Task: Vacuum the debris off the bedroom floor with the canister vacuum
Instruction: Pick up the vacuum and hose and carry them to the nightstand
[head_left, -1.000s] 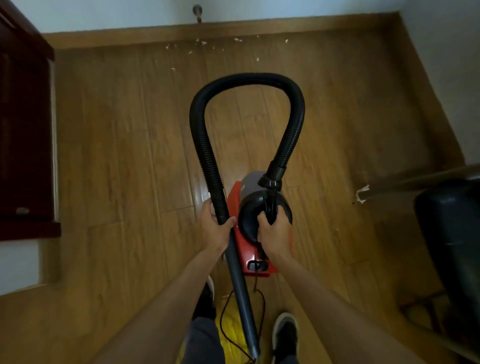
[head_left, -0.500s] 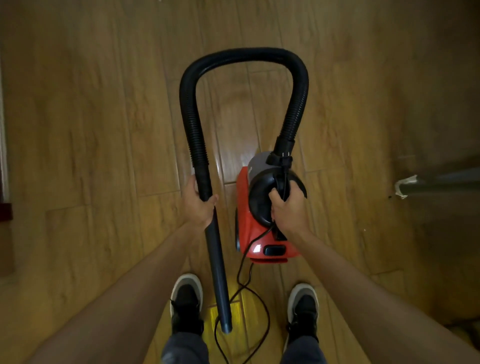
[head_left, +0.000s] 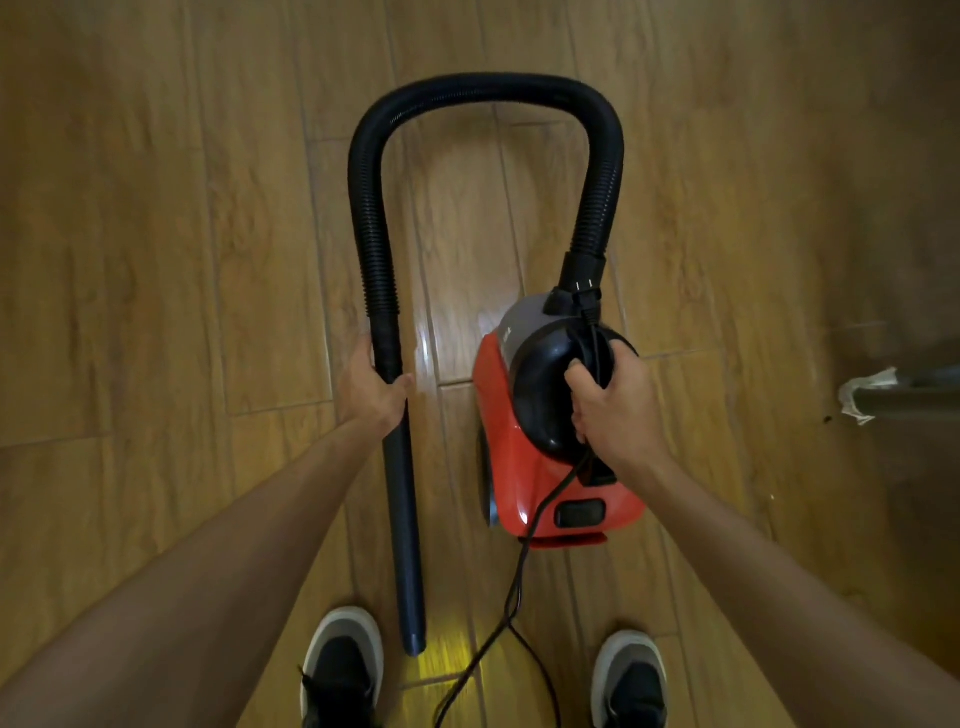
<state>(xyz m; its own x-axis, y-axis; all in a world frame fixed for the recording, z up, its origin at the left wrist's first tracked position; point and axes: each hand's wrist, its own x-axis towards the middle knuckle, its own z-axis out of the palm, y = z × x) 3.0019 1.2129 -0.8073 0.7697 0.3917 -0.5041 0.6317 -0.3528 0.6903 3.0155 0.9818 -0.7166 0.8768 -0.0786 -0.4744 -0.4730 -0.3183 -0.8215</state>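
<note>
Vacuum (head_left: 550, 457) handle inside right fingers (head_left: 582, 395)

No readable text, brand, number or sign found anywhere in view. Only a small pale mark noted on the grey band of the red canister vacuum (head_left: 540, 467), near its front, too blurred to make out as letters. 2 short white ticks seen on the black hose collar (head_left: 582, 267) where it met the vacuum body, plain index marks rather than characters. Dark rectangular panel at the rear of the vacuum left blank to the eye. Nothing printed on the shoes (head_left: 343, 670).
</note>
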